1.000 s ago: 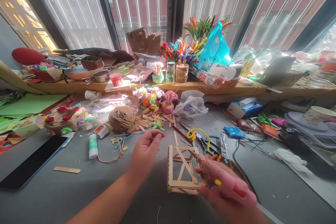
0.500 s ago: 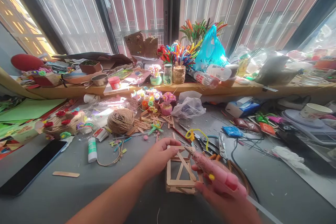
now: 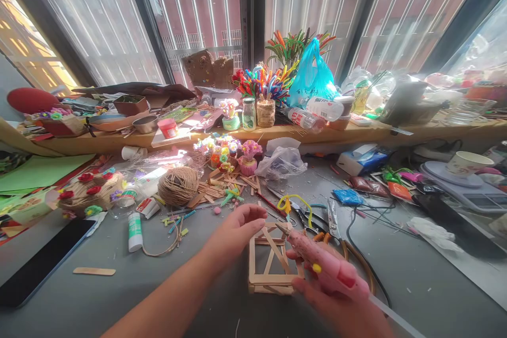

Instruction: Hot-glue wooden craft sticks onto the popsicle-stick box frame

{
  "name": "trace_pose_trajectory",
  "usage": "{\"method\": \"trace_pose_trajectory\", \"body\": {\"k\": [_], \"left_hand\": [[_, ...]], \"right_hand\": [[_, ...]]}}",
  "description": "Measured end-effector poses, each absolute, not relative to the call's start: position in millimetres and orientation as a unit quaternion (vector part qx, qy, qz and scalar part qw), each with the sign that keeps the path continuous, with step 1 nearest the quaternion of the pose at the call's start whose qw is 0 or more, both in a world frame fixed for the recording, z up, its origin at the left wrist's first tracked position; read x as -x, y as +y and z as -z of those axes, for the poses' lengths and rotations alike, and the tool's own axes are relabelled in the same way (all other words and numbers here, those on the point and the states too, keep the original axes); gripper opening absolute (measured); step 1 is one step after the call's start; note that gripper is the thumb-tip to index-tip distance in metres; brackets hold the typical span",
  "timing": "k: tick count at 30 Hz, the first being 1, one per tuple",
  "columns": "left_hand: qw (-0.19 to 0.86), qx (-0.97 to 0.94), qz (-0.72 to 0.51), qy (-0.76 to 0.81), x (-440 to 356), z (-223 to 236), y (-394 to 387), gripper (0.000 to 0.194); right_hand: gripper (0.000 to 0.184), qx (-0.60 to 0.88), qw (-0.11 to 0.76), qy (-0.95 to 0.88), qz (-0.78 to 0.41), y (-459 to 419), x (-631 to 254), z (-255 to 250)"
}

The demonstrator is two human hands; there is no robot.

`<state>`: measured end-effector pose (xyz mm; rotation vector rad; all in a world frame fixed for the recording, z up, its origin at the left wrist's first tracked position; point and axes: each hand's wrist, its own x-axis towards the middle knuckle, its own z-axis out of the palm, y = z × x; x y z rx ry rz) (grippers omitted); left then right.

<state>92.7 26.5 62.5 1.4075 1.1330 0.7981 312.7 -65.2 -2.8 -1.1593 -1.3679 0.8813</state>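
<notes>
A small frame of wooden craft sticks lies on the grey table in front of me. My right hand is closed round a pink hot glue gun, whose nozzle points at the frame's upper right corner. My left hand rests at the frame's upper left edge, fingers curled, thumb and fingertips touching the top stick.
A ball of twine, a glue stick, loose craft sticks, scissors and pliers and a dark tablet lie around. A wooden shelf behind carries jars, pipe cleaners, a blue bag. A scale with a cup is at right.
My left hand has come down from above the table onto the top edge of the stick frame. The glue gun has shifted slightly toward the frame's top corner.
</notes>
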Motion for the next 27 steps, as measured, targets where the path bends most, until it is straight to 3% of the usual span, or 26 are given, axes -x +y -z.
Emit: {"method": "trace_pose_trajectory", "body": {"k": [4, 9, 16, 27], "left_hand": [[0.3, -0.787, -0.312, 0.44, -86.9, -86.4, 19.3, 0.021], [0.144, -0.909, -0.13, 0.368, -94.3, -113.2, 15.6, 0.024], [0.104, -0.939, 0.013, 0.329, -111.1, -108.9, 19.1, 0.013], [0.14, -0.936, -0.069, 0.316, -100.5, -103.0, 20.3, 0.012]], "right_hand": [[0.051, 0.492, 0.547, -0.565, -0.373, -66.2, -310.1, 0.3], [0.051, 0.494, 0.577, -0.522, -0.388, -66.4, -305.3, -3.5], [0.054, 0.465, 0.598, -0.498, -0.422, -65.0, -301.6, -0.2], [0.05, 0.486, 0.585, -0.504, -0.408, -65.0, -306.2, 6.8]]}}
